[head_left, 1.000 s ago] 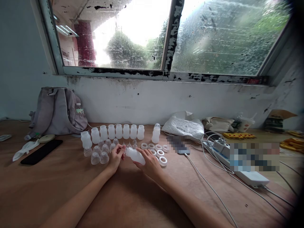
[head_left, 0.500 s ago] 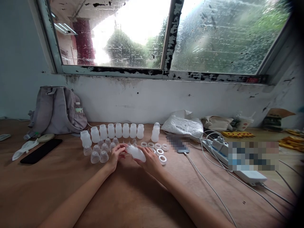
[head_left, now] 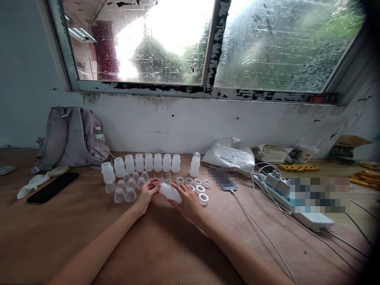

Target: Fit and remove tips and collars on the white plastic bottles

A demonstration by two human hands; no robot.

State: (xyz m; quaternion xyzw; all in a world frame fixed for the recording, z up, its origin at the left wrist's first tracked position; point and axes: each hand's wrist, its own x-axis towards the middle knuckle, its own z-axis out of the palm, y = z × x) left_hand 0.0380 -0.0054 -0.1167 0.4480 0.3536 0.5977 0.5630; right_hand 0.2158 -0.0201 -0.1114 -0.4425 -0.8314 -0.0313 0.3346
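My right hand [head_left: 188,200] is wrapped round a frosted white baby bottle [head_left: 170,192], which lies tilted with its neck toward the left. My left hand [head_left: 147,193] is closed beside the bottle's neck, its fingertips pinched; what they hold, if anything, is too small to tell. Just behind both hands stand a few clear pointed nipples [head_left: 168,178]. Clear dome caps [head_left: 130,194] are grouped to the left of my left hand. White collar rings [head_left: 203,198] lie flat to the right of my right hand.
Several open bottles [head_left: 139,162] stand in a row at the back, with one capped bottle [head_left: 195,165] apart. A grey backpack [head_left: 69,136], a black phone-like slab [head_left: 53,187], a silver packet [head_left: 230,155], a charging phone [head_left: 227,183] and a power strip [head_left: 311,221] with cables surround them.
My left fingers have drawn slightly away from the bottle's neck, which shows more plainly now. The bottle stays tilted in my right hand. The view has shifted a little.
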